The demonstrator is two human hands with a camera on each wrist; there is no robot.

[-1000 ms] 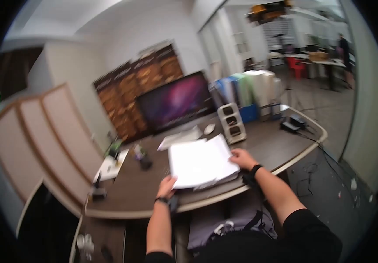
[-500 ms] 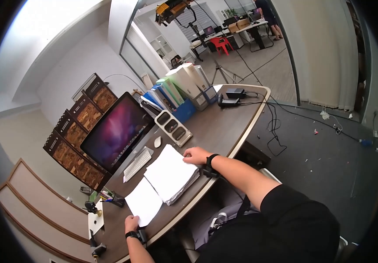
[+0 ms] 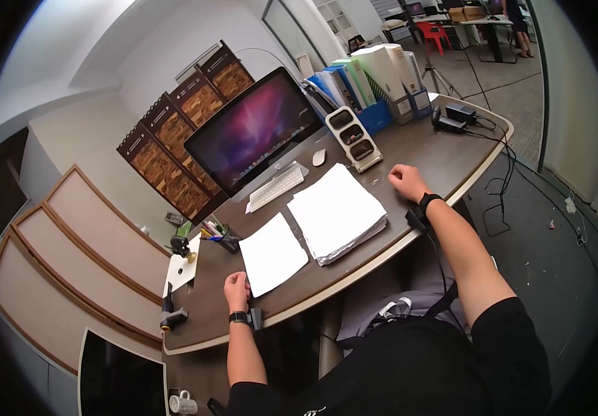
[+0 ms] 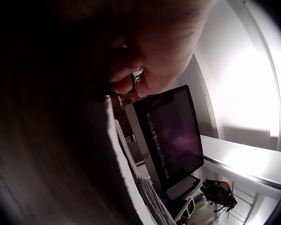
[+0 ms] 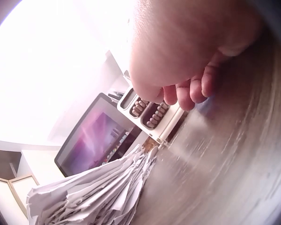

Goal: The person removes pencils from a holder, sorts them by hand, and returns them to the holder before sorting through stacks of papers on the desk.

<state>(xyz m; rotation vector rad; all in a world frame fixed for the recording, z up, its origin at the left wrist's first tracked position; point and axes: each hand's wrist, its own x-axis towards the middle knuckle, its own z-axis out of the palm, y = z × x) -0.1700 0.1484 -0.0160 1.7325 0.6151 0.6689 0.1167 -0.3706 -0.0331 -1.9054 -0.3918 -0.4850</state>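
Observation:
A thick stack of white paper [image 3: 340, 215] lies on the dark desk, its uneven edges showing in the right wrist view. To its left lies a flat white sheet [image 3: 273, 255] at a slight angle. My left hand [image 3: 236, 290] is at the sheet's lower left corner, fingers loosely curled, with a gap between thumb and fingers in the left wrist view. My right hand [image 3: 410, 182] is over the desk to the right of the stack, fingers loosely bent and holding nothing. Both wrists wear dark straps.
Behind the papers stand a keyboard [image 3: 276, 190], a mouse [image 3: 319, 157], a monitor [image 3: 257, 132] and a white three-slot organizer [image 3: 354, 141]. A pen holder [image 3: 226, 240] is at the left, binders [image 3: 382, 76] at the back, black adapters [image 3: 455, 118] at the right. The desk's pale edge [image 3: 354, 267] runs in front.
A sheet moved left from the top of the stack, carried by the left hand, and now lies beside it. The right hand has come away from the stack to the right. The head view has shifted.

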